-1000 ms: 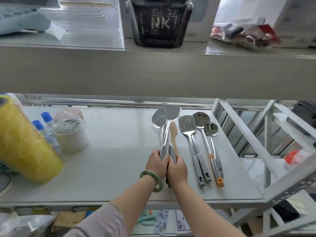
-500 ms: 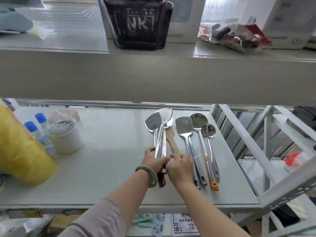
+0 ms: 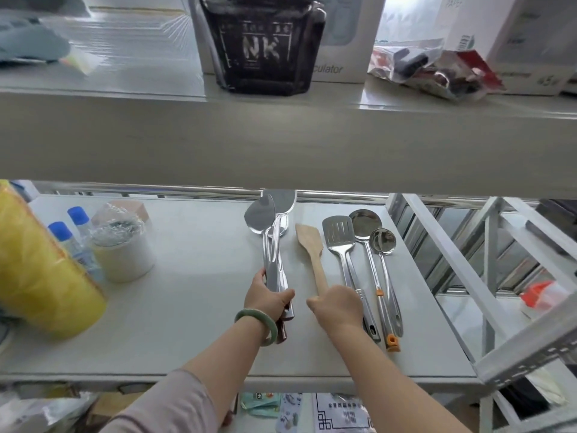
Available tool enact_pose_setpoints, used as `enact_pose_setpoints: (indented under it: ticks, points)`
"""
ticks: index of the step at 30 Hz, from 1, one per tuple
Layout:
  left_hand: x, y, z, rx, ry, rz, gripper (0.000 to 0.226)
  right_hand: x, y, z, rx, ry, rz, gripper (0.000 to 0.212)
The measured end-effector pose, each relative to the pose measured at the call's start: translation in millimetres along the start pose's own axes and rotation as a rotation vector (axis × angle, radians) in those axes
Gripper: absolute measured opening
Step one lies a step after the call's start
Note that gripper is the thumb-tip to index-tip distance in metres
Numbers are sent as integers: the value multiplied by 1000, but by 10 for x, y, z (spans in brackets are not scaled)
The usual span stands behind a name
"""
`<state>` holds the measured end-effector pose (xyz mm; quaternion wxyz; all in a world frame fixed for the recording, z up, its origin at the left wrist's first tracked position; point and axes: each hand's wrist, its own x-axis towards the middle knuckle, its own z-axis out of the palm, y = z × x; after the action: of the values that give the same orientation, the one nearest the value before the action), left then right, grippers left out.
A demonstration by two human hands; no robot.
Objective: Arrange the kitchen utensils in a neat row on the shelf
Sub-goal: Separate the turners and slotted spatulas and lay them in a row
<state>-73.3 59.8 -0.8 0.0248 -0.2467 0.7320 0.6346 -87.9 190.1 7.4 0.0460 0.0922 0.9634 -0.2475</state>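
On the white shelf (image 3: 187, 307) my left hand (image 3: 270, 300) grips the handles of a bundle of steel turners (image 3: 271, 226), their blades pointing away from me. My right hand (image 3: 338, 307) holds the handle end of a wooden spatula (image 3: 310, 248), which lies flat just right of the bundle and apart from it. Further right lie a slotted steel turner (image 3: 338, 235), a large ladle (image 3: 365, 223) with an orange-tipped handle, and a smaller ladle (image 3: 382, 242), side by side with handles toward me.
A big yellow roll (image 3: 40, 270), two blue-capped bottles (image 3: 67, 235) and a wrapped white container (image 3: 123, 251) stand at the shelf's left. An upper shelf (image 3: 281, 142) overhangs the back. White rack bars (image 3: 452, 260) border the right side.
The wooden spatula has been pulled out of the bundle and shifted right, beside the slotted turner. My left hand has moved the steel bundle slightly left, so the hands are now apart.
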Motion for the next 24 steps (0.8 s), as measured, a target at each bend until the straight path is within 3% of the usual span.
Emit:
enact_pose_setpoints:
  ticks: [4, 8, 11, 18, 24]
  points:
    - [-17, -8, 81, 19, -2, -19, 80, 35, 115, -132, 143, 79, 18, 28]
    - [-105, 22, 280, 21, -65, -44, 76, 107, 432, -339, 120, 279, 67, 29]
    - [-133, 19, 440, 79, -115, -44, 72, 120, 790, -521, 68, 338, 126, 29]
    - [-324, 47, 759, 375, -114, 14, 88, 43, 1417, -648, -48, 286, 273, 33]
    - [-324, 70, 825, 489, -77, 36, 84, 99, 1432, -605, -118, 230, 227, 35]
